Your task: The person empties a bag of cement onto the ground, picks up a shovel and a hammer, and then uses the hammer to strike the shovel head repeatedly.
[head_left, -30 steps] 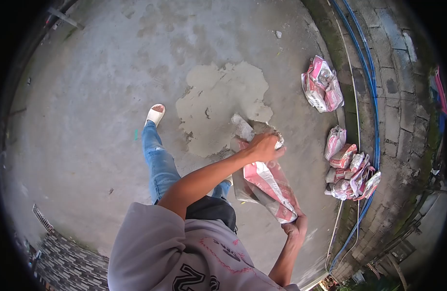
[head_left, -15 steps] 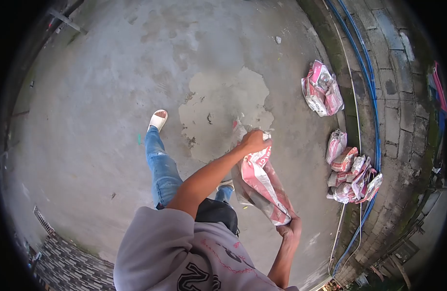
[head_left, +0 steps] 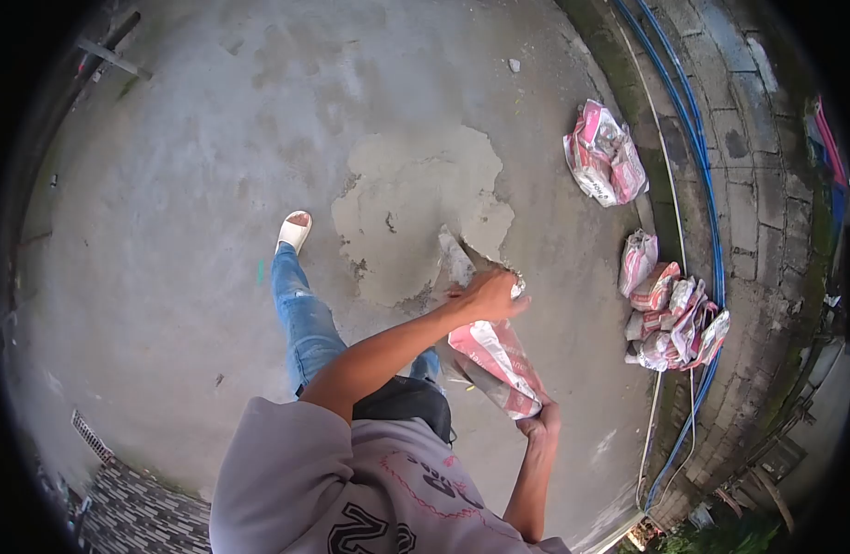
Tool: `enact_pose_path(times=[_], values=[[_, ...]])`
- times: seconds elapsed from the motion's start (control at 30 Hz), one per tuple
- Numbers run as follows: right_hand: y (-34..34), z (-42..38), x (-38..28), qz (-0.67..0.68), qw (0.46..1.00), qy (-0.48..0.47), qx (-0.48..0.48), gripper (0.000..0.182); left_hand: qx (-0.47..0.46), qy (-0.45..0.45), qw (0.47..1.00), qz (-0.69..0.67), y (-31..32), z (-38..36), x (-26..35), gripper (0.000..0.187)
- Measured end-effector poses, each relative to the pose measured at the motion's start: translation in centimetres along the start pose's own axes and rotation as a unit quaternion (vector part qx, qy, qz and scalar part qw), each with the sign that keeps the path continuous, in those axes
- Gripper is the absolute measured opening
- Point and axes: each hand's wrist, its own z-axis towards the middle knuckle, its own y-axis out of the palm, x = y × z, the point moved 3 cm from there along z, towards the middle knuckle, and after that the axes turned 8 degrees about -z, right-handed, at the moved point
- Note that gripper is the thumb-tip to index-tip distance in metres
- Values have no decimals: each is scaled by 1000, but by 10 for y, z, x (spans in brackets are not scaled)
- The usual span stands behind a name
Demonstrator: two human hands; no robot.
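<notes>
A red, white and grey printed sack [head_left: 494,355] slants between my two hands, its upper end toward the grey patch on the floor. My left hand [head_left: 488,295] is closed around the sack near that upper end, where a crumpled whitish flap [head_left: 455,258] sticks out beyond the fingers. At the lower end, my right hand [head_left: 541,422] grips the bottom corner. Just beyond the sack, a pale grey patch of cement-like material [head_left: 416,203] with ragged edges lies on the floor. Any contents of the sack are hidden.
A crumpled red and white sack [head_left: 606,157] lies to the right. Below it is a pile of similar sacks [head_left: 676,319]. Blue hoses [head_left: 702,152] run along a block wall [head_left: 748,203]. My sandalled foot [head_left: 295,230] stands left of the patch on the concrete floor [head_left: 167,231].
My left hand has come slightly down and right, with the sack's upper end folding under it. My right hand has shifted a little up and left, holding the bottom corner throughout.
</notes>
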Motion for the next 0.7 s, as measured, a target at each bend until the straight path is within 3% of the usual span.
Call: enact_pose_path(times=[0.03,0.07,0.1,0.17,0.23,0.27,0.37,0.4,0.43,0.5,0.57,0.63,0.67,0.7], values=[[0,14,5,22,999,32,-8,39,-58,10,998,13,-7,0,12,40],[-6,25,16,-2,999,10,48,37,34,146,987,57,-5,-10,14,39],[-15,36,29,7,999,9,47,37,26,149,987,61,-3,-18,10,39],[-43,74,58,5,996,36,83,36,-85,11,996,36,4,-31,6,37],[-68,115,81,45,996,62,51,41,-70,49,995,57,4,-45,9,34],[-77,134,90,-6,999,33,31,40,-50,90,993,65,4,-53,12,31],[-124,201,123,-265,963,-3,46,28,-115,47,988,95,10,-64,9,27],[-128,212,116,-462,881,-50,91,28,-133,48,985,103,12,-69,5,27],[-122,226,107,-639,752,-94,129,32,-144,59,980,119,12,-76,-1,24],[-37,202,67,-766,538,-278,216,49,-157,69,974,147,1,-82,-13,22],[48,200,25,-679,670,-259,153,62,-87,72,984,135,-25,-80,-22,18],[155,179,4,-580,785,-215,-33,63,-47,88,981,164,-52,-70,-24,16],[203,182,-2,-578,779,-238,-54,63,-42,111,976,180,-68,-65,-25,17],[250,185,2,-678,697,-223,-69,63,-39,130,971,196,-88,-60,-27,18]])
